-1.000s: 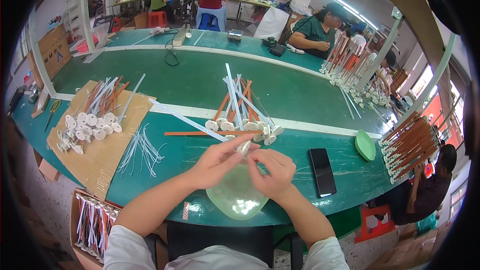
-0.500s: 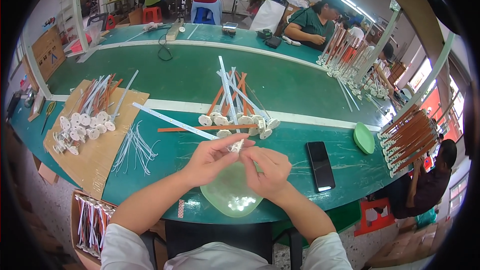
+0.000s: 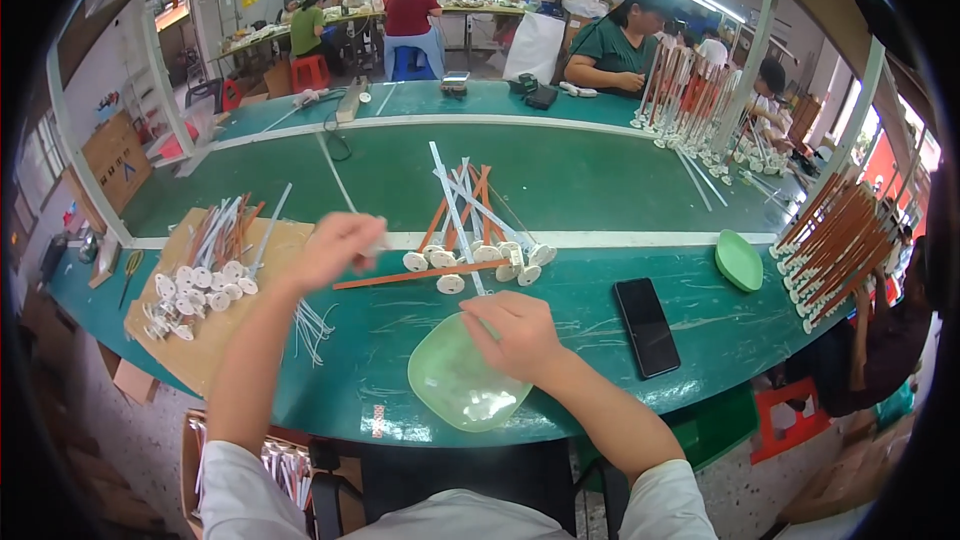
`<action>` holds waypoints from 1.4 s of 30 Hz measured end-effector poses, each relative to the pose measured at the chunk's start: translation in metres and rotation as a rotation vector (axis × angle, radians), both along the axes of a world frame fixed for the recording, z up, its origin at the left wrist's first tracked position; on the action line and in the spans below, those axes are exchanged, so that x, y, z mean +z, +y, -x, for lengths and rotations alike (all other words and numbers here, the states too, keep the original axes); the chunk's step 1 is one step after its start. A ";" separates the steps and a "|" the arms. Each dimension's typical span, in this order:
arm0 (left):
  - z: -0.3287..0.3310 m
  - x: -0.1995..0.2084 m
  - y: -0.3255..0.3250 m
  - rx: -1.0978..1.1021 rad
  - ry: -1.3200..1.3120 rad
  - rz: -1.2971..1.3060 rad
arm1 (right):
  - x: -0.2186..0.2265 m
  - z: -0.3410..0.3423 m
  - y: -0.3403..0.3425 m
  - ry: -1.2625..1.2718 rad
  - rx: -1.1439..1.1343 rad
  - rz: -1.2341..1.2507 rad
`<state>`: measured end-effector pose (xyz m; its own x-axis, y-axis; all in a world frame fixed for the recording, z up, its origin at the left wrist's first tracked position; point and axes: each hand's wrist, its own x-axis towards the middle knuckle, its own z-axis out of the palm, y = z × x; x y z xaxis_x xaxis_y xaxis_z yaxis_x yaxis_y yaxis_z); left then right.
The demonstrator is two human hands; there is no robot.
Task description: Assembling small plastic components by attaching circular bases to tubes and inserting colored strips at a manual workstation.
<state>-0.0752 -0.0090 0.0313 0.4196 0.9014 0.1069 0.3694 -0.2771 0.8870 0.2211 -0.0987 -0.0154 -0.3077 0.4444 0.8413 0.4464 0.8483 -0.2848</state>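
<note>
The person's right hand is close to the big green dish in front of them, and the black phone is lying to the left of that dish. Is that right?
Not quite: the black phone is lying to the right of the big green dish, as the head view shows. The person's right hand is close to that dish.

Single head-worn fisheye, looking down and forward, close over the green worktable [image 3: 585,310]

The left hand [image 3: 345,243] and the right hand [image 3: 517,332] were bare, as were the forearms [image 3: 605,410] just behind. Farther back from the grip, short white sleeves [image 3: 248,492] hung loose and creased. Between them, the shirt front [image 3: 460,517] was white too, softly folded.
</note>
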 end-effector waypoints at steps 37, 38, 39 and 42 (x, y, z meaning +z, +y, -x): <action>-0.098 -0.055 -0.069 0.129 0.086 -1.196 | -0.016 -0.024 0.041 0.009 -0.541 -0.054; -0.097 -0.059 -0.067 0.136 0.047 -1.181 | -0.013 -0.021 0.037 0.128 -0.422 0.031; -0.098 -0.060 -0.067 0.143 0.035 -1.175 | -0.011 -0.021 0.033 0.243 -0.302 0.119; -0.102 -0.052 -0.073 0.082 -0.056 -1.040 | -0.016 -0.020 0.023 0.425 0.058 0.553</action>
<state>0.0265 -0.0819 -0.0208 0.3319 0.3788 0.8639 0.3867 -0.8900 0.2417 0.2409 -0.0753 -0.0311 -0.0380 0.8347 0.5494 0.1585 0.5479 -0.8214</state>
